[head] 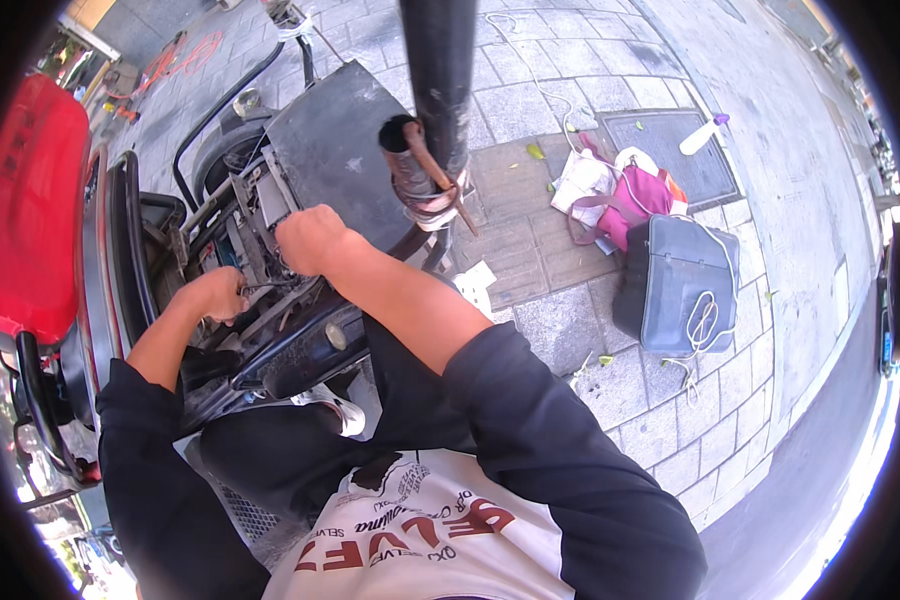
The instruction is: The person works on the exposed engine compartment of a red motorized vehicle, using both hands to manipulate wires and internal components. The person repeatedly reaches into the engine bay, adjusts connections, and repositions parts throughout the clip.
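Note:
My left hand is bent over the open machinery bay of a tubular-framed vehicle. Its fingers close on the end of a thin dark metal rod, which runs to the right among the parts. My right hand is curled like a fist at the bay's right side, above the rod. Its fingertips face away from me, so whatever they hold is hidden. Beyond the right hand lies a flat dark panel. Black frame tubing passes in front of the bay, close to my knees.
A thick black post rises ahead, with a rusty hooked bar tied to it. On the left is a red padded seat. At right, a grey plastic box, a pink bag, a white cord and a spray bottle lie on the paving.

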`<control>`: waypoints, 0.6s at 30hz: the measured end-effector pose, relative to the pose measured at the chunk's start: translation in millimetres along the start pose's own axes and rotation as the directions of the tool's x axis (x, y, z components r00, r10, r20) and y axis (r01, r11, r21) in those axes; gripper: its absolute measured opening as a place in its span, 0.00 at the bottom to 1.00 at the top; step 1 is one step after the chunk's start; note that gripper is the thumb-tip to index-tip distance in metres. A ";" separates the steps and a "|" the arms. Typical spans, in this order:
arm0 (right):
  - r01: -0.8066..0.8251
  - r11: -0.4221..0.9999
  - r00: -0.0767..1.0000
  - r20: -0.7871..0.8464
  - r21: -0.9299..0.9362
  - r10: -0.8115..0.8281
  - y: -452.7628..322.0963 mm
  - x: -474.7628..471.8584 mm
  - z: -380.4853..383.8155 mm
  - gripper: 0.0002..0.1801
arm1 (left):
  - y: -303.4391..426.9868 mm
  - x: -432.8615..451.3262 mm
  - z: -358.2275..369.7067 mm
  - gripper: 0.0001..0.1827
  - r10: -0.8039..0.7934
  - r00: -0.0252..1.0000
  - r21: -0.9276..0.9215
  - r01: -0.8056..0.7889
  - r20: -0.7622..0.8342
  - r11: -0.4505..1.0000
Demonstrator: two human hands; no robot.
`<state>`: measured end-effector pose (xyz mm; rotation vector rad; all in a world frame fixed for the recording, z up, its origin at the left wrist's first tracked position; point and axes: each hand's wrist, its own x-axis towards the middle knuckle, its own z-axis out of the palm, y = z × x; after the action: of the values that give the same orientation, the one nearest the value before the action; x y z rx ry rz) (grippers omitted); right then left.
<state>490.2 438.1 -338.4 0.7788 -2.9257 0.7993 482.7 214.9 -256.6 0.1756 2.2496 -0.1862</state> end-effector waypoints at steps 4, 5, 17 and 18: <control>-0.028 0.999 0.996 0.078 -0.023 0.030 2.7 -0.5 -7.0 0.10 | -8.9 11.2 9.1 0.10 0.184 0.971 0.330 -0.126 -0.151 0.936; -0.030 0.999 0.996 0.078 -0.012 0.031 2.9 -1.4 -7.8 0.10 | -13.3 13.5 14.7 0.10 0.260 0.944 0.436 -0.151 -0.201 0.887; -0.039 0.999 0.998 0.060 0.035 0.037 13.7 -0.9 -14.1 0.18 | -23.6 29.3 20.1 0.10 0.494 0.824 0.714 -0.168 -0.276 0.680; -0.038 0.999 0.999 0.032 0.005 0.038 19.4 1.9 -7.4 0.19 | -24.2 32.6 23.1 0.10 0.501 0.801 0.715 -0.137 -0.328 0.686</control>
<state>478.6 455.2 -341.0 0.7456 -2.9762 0.8050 475.0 188.8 -294.5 1.1432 2.5077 -0.8355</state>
